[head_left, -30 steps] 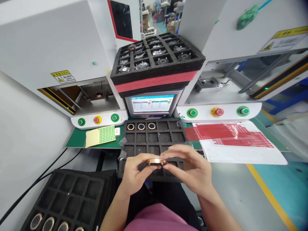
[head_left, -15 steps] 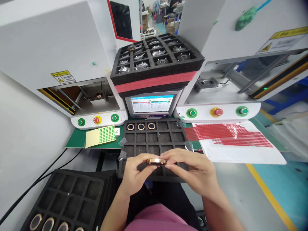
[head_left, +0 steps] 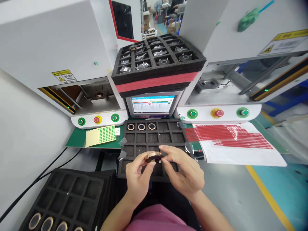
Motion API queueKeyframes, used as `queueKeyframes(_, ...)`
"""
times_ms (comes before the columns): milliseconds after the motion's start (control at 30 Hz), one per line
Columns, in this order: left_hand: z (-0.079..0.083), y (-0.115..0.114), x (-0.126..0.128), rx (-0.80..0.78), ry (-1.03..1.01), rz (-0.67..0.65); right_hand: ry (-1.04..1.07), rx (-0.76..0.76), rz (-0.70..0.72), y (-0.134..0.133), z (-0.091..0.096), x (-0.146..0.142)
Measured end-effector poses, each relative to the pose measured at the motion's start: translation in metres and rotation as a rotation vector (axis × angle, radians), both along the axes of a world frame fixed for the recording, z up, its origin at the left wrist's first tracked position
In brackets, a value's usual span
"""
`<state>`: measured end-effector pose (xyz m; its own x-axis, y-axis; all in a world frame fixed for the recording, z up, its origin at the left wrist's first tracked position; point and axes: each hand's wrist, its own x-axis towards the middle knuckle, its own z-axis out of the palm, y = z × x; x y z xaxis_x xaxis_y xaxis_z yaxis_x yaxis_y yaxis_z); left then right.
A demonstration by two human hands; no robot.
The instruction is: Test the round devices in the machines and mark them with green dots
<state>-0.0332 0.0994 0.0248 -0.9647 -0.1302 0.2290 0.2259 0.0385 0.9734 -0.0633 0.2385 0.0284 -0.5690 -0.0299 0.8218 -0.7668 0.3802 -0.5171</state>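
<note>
Head view shows a copper-rimmed ring point(head_left: 154, 157) with a dark face held between both hands above the near rows of a black foam tray point(head_left: 168, 138). The ring is a flat disc, tipped so its face looks up and toward the person. It reads as a squat oval whose wide axis runs left to right, the right end slightly higher.

The left hand point(head_left: 138, 175) pinches the ring's left rim between thumb and forefinger, and its other fingers curl loosely beneath. The right hand point(head_left: 185, 173) meets the right rim with the tips of its thumb and fingers drawn narrow together, while its forefinger lies stretched out above the ring. Whether that forefinger touches the rim cannot be told.

Three rings point(head_left: 141, 126) sit in the far-left compartments of the same tray. Behind it stands a monitor point(head_left: 151, 104), with a stack of foam trays point(head_left: 156, 57) on top. A sheet of green dot stickers point(head_left: 101, 134) lies to the left and a paper with red labels point(head_left: 231, 136) to the right. A second foam tray point(head_left: 72, 192) sits low at the person's left.
</note>
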Motion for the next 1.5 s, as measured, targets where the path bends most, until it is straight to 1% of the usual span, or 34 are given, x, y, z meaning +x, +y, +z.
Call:
queueKeyframes(167,0.004,0.005,0.003,-0.014,-0.020,0.059,-0.049,0.000,-0.009,-0.002,-0.003,0.001)
queueKeyframes(267,0.003,0.008,0.001,0.000,-0.042,0.079,-0.066,0.011,-0.032,-0.004,-0.003,0.004)
queueKeyframes(333,0.000,0.008,-0.003,0.039,-0.084,0.139,-0.065,0.021,-0.016,-0.006,-0.001,0.009)
queueKeyframes(400,-0.003,0.003,-0.009,0.120,-0.127,0.242,-0.051,0.042,0.024,-0.006,-0.002,0.014)
queueKeyframes(433,-0.004,-0.002,-0.012,0.168,-0.146,0.287,-0.055,0.047,0.037,-0.005,-0.005,0.016)
queueKeyframes(500,-0.007,-0.016,-0.018,0.264,-0.188,0.334,-0.110,0.015,0.016,-0.003,-0.015,0.013)
queueKeyframes(567,-0.010,-0.037,-0.019,0.347,-0.224,0.386,-0.316,-0.048,-0.018,-0.002,-0.031,0.002)
queueKeyframes(633,-0.014,-0.060,-0.015,0.421,-0.244,0.477,-0.583,-0.067,0.006,-0.006,-0.050,-0.017)
queueKeyframes(700,-0.018,-0.079,-0.008,0.476,-0.247,0.568,-0.778,-0.017,0.089,-0.020,-0.068,-0.040)
queueKeyframes(733,-0.020,-0.087,-0.004,0.492,-0.251,0.598,-0.836,0.020,0.132,-0.030,-0.074,-0.051)
queueKeyframes(833,-0.027,-0.100,0.006,0.507,-0.282,0.621,-0.970,0.143,0.223,-0.068,-0.088,-0.078)
queueKeyframes(900,-0.031,-0.103,0.009,0.498,-0.320,0.597,-1.051,0.235,0.225,-0.094,-0.093,-0.090)
queueKeyframes(967,-0.032,-0.104,0.010,0.481,-0.351,0.576,-1.116,0.320,0.183,-0.116,-0.095,-0.097)
queueKeyframes(1067,-0.031,-0.106,0.010,0.461,-0.373,0.565,-1.173,0.406,0.109,-0.138,-0.098,-0.102)
queueKeyframes(1133,-0.030,-0.107,0.008,0.456,-0.380,0.561,-1.190,0.419,0.084,-0.146,-0.099,-0.102)
queueKeyframes(1200,-0.029,-0.107,0.007,0.453,-0.383,0.552,-1.198,0.391,0.084,-0.150,-0.099,-0.102)
queueKeyframes(1267,-0.029,-0.106,0.007,0.450,-0.383,0.541,-1.189,0.322,0.107,-0.148,-0.097,-0.102)
queueKeyframes(1367,-0.031,-0.103,0.006,0.430,-0.371,0.520,-1.115,0.165,0.172,-0.134,-0.082,-0.096)
queueKeyframes(1433,-0.030,-0.099,0.006,0.405,-0.371,0.493,-1.045,0.062,0.208,-0.116,-0.064,-0.090)
queueKeyframes(1500,-0.028,-0.095,0.004,0.381,-0.379,0.438,-0.990,-0.052,0.246,-0.093,-0.043,-0.081)
